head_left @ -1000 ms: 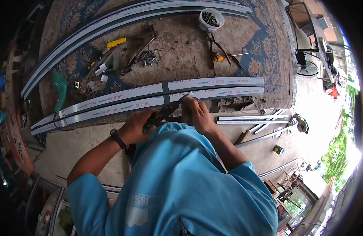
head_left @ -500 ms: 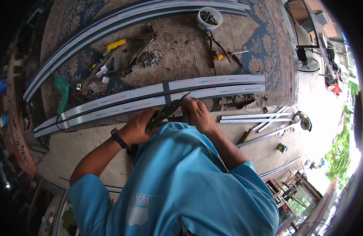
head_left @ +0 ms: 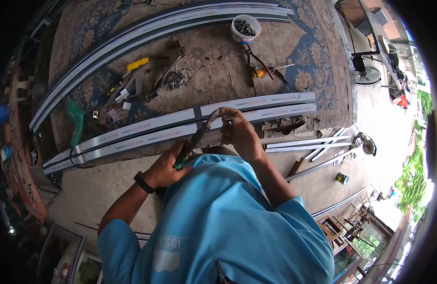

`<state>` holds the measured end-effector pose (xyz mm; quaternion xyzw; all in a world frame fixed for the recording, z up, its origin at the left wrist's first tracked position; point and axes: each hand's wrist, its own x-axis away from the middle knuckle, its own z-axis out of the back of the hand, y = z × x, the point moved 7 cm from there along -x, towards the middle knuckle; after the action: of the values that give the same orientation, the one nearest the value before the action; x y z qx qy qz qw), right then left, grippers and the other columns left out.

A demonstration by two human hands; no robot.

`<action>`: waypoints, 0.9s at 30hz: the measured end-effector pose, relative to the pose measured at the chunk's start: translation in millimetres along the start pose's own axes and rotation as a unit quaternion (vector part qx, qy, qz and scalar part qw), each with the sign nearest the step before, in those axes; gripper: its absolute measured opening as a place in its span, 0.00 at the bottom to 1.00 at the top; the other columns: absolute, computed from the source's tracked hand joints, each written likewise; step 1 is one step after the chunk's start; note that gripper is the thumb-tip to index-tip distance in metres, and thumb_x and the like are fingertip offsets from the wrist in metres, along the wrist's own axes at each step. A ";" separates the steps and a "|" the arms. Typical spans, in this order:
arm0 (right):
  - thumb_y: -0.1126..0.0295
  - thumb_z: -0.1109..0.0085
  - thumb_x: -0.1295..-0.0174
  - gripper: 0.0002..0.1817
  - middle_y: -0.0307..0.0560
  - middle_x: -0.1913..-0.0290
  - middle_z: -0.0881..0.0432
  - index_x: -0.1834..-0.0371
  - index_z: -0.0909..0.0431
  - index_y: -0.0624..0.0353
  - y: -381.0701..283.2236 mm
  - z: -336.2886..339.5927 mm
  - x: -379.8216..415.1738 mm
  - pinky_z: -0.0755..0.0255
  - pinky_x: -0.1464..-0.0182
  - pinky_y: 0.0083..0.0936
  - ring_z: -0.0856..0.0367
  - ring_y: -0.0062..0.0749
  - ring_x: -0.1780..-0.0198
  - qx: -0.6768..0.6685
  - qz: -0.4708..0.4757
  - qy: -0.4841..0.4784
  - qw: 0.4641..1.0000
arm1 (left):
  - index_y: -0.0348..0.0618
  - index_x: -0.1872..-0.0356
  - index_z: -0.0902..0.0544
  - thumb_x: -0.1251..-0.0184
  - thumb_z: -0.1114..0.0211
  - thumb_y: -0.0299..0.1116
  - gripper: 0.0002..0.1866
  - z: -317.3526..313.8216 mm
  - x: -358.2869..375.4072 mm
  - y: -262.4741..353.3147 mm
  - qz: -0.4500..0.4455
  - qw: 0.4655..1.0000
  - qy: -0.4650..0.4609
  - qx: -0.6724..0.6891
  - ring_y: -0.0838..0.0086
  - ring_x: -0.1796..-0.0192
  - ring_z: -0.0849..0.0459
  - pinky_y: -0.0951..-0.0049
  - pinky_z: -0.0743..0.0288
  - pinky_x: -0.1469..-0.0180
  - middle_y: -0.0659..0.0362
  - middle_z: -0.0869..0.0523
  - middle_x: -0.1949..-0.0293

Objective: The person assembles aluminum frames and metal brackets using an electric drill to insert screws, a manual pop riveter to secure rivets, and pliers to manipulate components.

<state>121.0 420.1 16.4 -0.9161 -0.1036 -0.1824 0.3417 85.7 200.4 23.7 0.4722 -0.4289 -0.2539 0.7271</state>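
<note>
My left hand [head_left: 168, 165] is wrapped round a dark, long-bodied hand tool [head_left: 198, 138] with a green handle end, slanting up and right in front of my shirt. At the tool's upper tip, the fingers of my right hand [head_left: 243, 135] are curled in, index finger and thumb right at the end. The tool's exact kind does not show. Just beyond both hands lie aluminium strips [head_left: 166, 116] with printed white protective film, side by side along the near edge of the carpet-covered table [head_left: 213, 57].
Farther back lie a white bucket of small parts [head_left: 245, 29], pincers [head_left: 260, 60], an orange-handled screwdriver [head_left: 261, 73], a yellow-handled tool [head_left: 138, 64] and a pile of fasteners [head_left: 177, 79]. A green drill [head_left: 75, 120] is at left. More strips [head_left: 306, 143] and a circular-bladed saw [head_left: 365, 143] stand right.
The right hand's fingers have moved up to the tool's tip and opened out a little. The tool now stands more steeply, showing more of its green end. The view has shifted slightly.
</note>
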 end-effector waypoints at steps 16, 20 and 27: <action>0.72 0.35 0.23 0.22 0.46 0.44 0.16 0.32 0.29 0.65 -10.8 -3.9 -6.1 0.18 0.40 0.29 0.15 0.28 0.45 0.153 0.157 0.076 0.973 | 0.39 0.20 0.36 0.38 0.25 0.30 0.45 -8.2 14.4 -6.7 -0.016 0.999 -0.031 -0.024 0.47 0.25 0.26 0.53 0.33 0.22 0.41 0.26 0.27; 0.71 0.34 0.23 0.22 0.47 0.45 0.14 0.32 0.27 0.67 -10.4 -3.9 -4.9 0.18 0.41 0.27 0.14 0.27 0.46 0.147 0.146 0.085 0.975 | 0.38 0.20 0.37 0.37 0.26 0.30 0.44 -0.6 13.1 1.5 -0.028 0.997 -0.033 -0.070 0.42 0.21 0.31 0.52 0.37 0.19 0.38 0.29 0.25; 0.72 0.36 0.22 0.19 0.46 0.44 0.15 0.32 0.25 0.65 -13.6 -6.0 -2.7 0.16 0.40 0.32 0.13 0.30 0.43 0.169 0.147 0.079 0.971 | 0.36 0.22 0.35 0.37 0.27 0.30 0.42 -2.5 12.0 4.7 -0.008 0.999 -0.035 -0.021 0.42 0.24 0.28 0.52 0.35 0.20 0.37 0.26 0.29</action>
<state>112.7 426.2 27.6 -0.8329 0.0299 -0.1821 0.5218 93.8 194.3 32.1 0.4506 -0.4450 -0.2848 0.7196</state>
